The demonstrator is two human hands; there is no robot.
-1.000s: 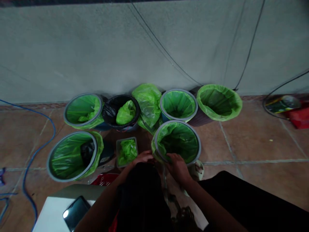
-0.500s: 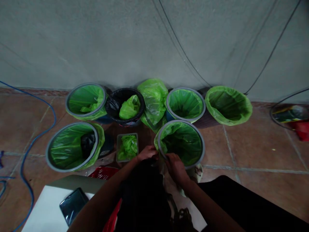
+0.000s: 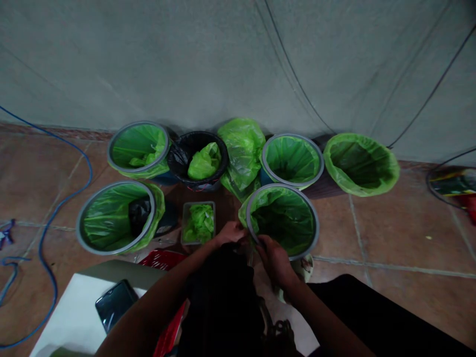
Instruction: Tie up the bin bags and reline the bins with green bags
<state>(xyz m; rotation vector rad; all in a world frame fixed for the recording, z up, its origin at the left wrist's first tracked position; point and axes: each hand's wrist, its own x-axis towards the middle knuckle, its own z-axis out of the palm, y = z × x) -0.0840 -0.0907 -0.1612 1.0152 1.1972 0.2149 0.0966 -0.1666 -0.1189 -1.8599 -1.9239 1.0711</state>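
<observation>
Right in front of me stands a bin (image 3: pixel 316 225) with a grey rim and a green bin liner (image 3: pixel 286 218) inside, its edge folded over the outside at the left. My right hand (image 3: pixel 274 258) is closed on the near left part of the rim. Just left of the bin, my left hand (image 3: pixel 231 233) has its fingers bent together at the overhanging liner; the fingertips are partly hidden. Beside that hand lies a clear square tub (image 3: pixel 183 233) holding crumpled green plastic (image 3: pixel 200 222).
Other lined bins stand around: a tilted one (image 3: pixel 86 243) at left and a row along the wall, including a black-lined bin (image 3: pixel 178 166) and a green bag (image 3: pixel 241 148). A phone (image 3: pixel 116 305) rests on a white surface (image 3: pixel 70 317). A blue cable (image 3: pixel 52 277) crosses the floor.
The camera view has turned slightly, so the bins sit a little further right. Both hands stay at the front bin, the right one still at its rim.
</observation>
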